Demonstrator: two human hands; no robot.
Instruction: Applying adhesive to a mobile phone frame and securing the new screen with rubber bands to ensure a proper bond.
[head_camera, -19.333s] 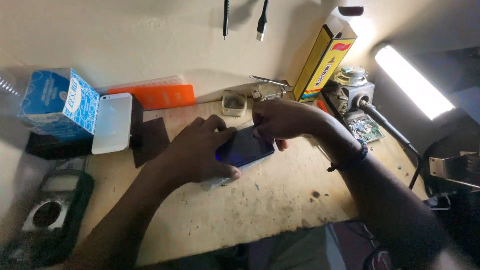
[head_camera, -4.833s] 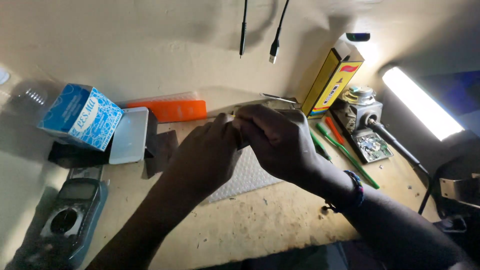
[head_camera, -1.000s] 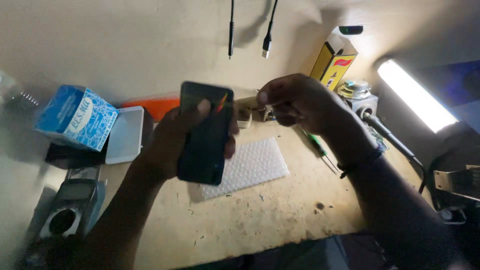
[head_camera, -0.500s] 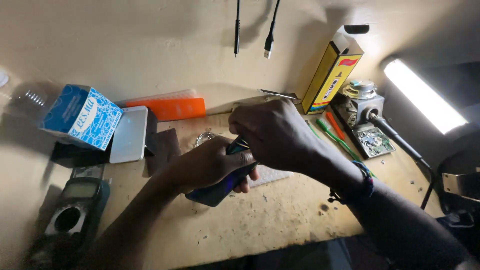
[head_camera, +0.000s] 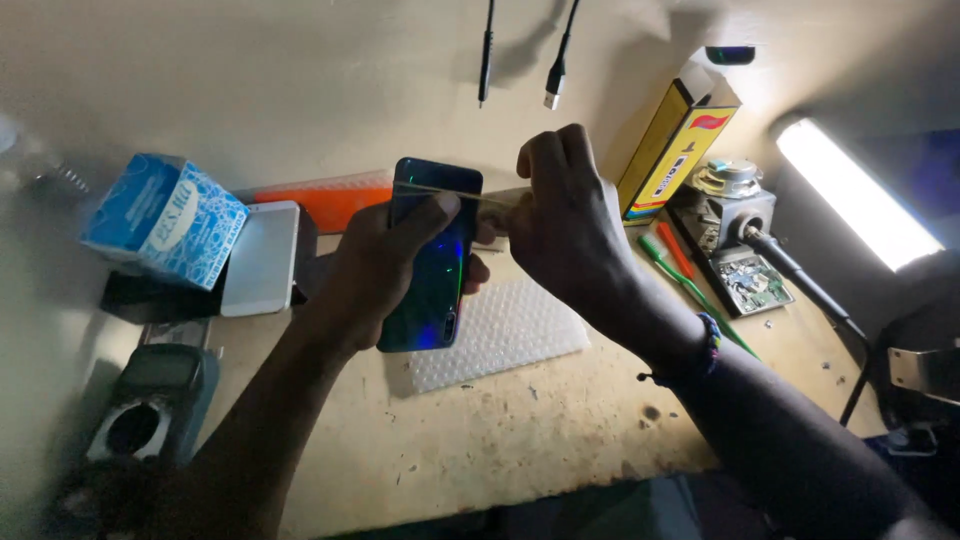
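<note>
My left hand (head_camera: 375, 265) is clamped around a dark glossy phone (head_camera: 432, 255), held upright above the bubble-wrap sheet (head_camera: 505, 335). My right hand (head_camera: 570, 225) pinches a thin tool (head_camera: 455, 194) lying across the phone's top end. Beside them stands a yellow box (head_camera: 675, 150).

The scene is viewed from a single head-worn camera, angled down and forward over the workbench (head_camera: 560, 440). The bench is seen at close range, with the wall (head_camera: 250, 80) behind included.
</note>
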